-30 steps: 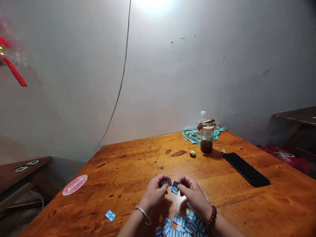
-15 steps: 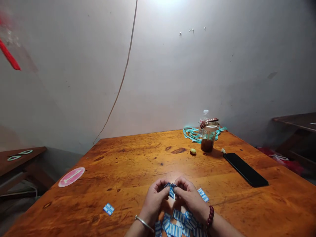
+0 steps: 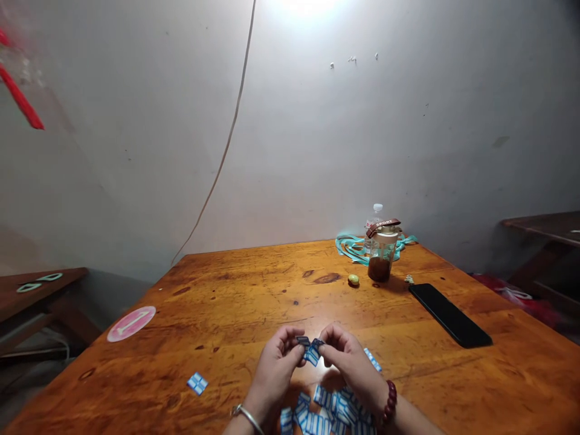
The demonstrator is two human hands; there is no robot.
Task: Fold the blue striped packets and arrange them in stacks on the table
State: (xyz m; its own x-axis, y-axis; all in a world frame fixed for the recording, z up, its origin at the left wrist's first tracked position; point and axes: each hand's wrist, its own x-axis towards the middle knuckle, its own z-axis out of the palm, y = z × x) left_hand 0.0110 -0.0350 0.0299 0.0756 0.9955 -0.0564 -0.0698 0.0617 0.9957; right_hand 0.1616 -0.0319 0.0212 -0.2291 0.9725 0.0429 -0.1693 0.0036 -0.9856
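Note:
My left hand [image 3: 274, 368], with a silver bangle at the wrist, pinches one side of a small blue-and-white striped piece [image 3: 312, 354]. The other side is pinched between thumb and fingers of my right hand [image 3: 350, 362], which has a dark red bead bracelet. The piece looks bent or folded, with dark bits at its upper edges; whether it is one piece or more I cannot tell. Below my hands lies a heap of similar striped pieces [image 3: 318, 423]. One piece [image 3: 197, 383] rests apart on the left, and another [image 3: 372, 359] lies just beyond my right hand.
The wooden table [image 3: 244, 290] bears a black phone [image 3: 448, 315], a drink cup [image 3: 381, 260] with a brown strap, a clear bottle [image 3: 377, 214], a turquoise strap [image 3: 351, 248] and a small yellowish round object [image 3: 353, 280]. A pink round sticker [image 3: 131, 324] is at the left edge.
My left hand has shifted slightly left, and its fingers have opened a little around the piece. More of the striped piece shows between my hands.

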